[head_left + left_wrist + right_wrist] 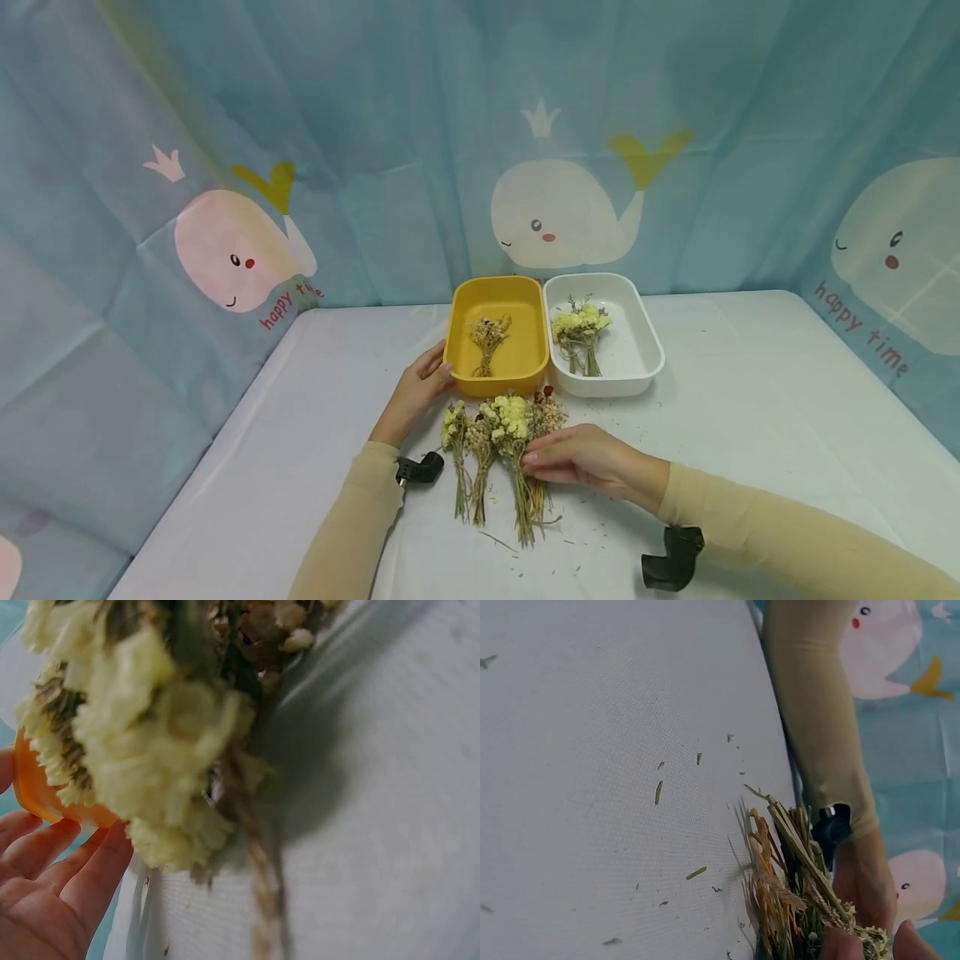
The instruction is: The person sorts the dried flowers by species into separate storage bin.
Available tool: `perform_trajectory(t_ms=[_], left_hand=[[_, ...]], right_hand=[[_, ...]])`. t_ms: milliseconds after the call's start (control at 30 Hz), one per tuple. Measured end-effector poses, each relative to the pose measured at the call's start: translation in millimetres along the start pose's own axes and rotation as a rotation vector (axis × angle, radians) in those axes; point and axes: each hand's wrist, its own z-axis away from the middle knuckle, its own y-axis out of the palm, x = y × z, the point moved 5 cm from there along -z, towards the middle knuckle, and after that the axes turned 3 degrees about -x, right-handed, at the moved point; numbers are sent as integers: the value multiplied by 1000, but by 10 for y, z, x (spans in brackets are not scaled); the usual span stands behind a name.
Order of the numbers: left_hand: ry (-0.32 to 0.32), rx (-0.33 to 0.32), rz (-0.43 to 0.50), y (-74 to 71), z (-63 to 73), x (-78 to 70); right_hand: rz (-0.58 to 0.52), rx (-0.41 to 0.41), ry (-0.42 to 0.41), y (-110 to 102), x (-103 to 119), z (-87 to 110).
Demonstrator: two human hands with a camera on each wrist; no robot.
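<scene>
My left hand (420,390) holds the near left corner of a yellow tray (461,317), thumb and fingers against its wall. My right hand (588,460) pinches the stems of a bunch of dried yellow flowers (510,414), and its thumb and fingertip show beside the stems (791,900) in the right wrist view. Right behind those stems is a beige bunch with dark red buds (549,410). A smaller yellow bunch (453,427) and a beige bunch (481,442) lie to their left. Blurred yellow blooms (150,742) fill much of the left wrist view.
One beige bunch (487,340) lies inside the yellow tray. A white tray (633,346) stands against it on the right, with yellow bunches (581,329) inside. Bits of stem (498,542) are scattered over the white table (765,392). A blue whale-print curtain (390,225) hangs behind.
</scene>
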Motion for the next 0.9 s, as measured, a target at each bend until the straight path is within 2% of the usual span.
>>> perform_trajectory(t_ms=[433, 900], left_hand=[[1, -7, -10, -4, -18, 10], [-8, -15, -3, 6, -16, -2]], right_hand=[[29, -22, 27, 81, -15, -46], [60, -84, 24, 122, -90, -130]])
